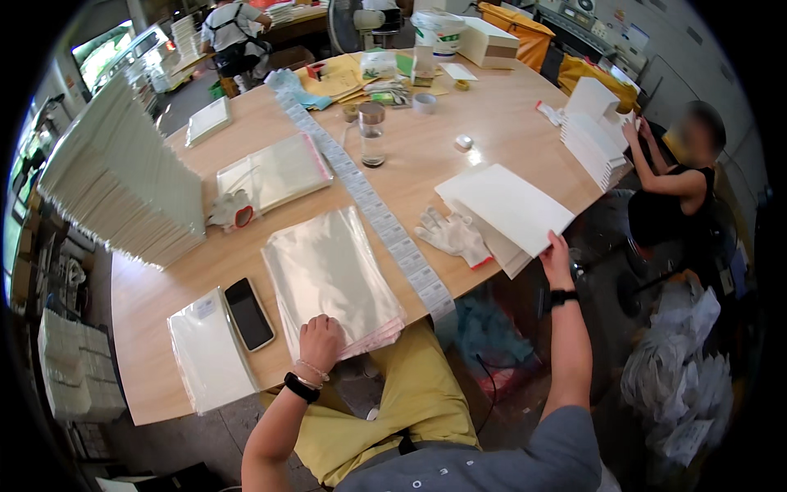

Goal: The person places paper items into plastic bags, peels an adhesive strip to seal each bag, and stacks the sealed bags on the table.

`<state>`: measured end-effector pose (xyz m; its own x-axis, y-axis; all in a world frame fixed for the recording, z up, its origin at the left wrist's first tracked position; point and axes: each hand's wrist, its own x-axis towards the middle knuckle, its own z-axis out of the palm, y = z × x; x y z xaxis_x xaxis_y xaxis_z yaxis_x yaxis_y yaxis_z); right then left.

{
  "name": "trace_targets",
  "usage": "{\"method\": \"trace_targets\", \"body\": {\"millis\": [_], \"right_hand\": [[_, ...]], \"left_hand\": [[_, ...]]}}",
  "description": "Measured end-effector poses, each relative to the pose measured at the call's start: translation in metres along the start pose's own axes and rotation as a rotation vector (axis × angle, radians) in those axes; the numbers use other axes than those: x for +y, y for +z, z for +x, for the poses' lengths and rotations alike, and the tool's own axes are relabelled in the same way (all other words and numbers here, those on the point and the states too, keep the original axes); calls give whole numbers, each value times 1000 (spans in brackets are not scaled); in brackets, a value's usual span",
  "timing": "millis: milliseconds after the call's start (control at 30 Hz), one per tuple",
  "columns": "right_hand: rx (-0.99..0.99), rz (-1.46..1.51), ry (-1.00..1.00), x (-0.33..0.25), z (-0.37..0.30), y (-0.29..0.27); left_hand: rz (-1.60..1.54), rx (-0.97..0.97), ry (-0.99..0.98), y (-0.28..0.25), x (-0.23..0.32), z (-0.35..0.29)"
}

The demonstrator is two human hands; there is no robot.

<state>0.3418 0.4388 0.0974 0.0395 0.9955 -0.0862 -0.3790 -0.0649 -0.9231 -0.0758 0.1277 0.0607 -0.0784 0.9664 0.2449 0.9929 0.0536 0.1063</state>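
The left hand [321,340] rests bent fingers on the near edge of the clear sleeves [324,266], seemingly to steady them, pinching or not I cannot tell, while the right hand [558,261] has fingers gripping the white sheet [512,205] by its corner, handiest at the edge of the surface [193,275]

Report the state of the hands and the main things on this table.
Left hand: resting on clear plastic sleeves
Clear plastic sleeves: lying stacked
Right hand: closed on white sheet
White sheet: gripped at one corner
Smartphone: face up, dark
Glass mug: upright, lidded
Label strip: unrolled
Glove near white sheet: flat, unworn
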Motion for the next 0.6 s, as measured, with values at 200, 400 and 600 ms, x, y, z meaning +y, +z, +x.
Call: {"method": "trace_targets", "body": {"millis": [200, 400, 600], "right_hand": [[-119, -98, -89, -25, -153, 30], [-535, -88, 522, 7, -259, 58], [-265, 60, 583, 55, -287, 56]], "left_hand": [[-206, 92, -102, 5, -9, -2], [-193, 80, -106, 4, -20, -15], [-161, 394, -435, -17, -7, -30]]}}
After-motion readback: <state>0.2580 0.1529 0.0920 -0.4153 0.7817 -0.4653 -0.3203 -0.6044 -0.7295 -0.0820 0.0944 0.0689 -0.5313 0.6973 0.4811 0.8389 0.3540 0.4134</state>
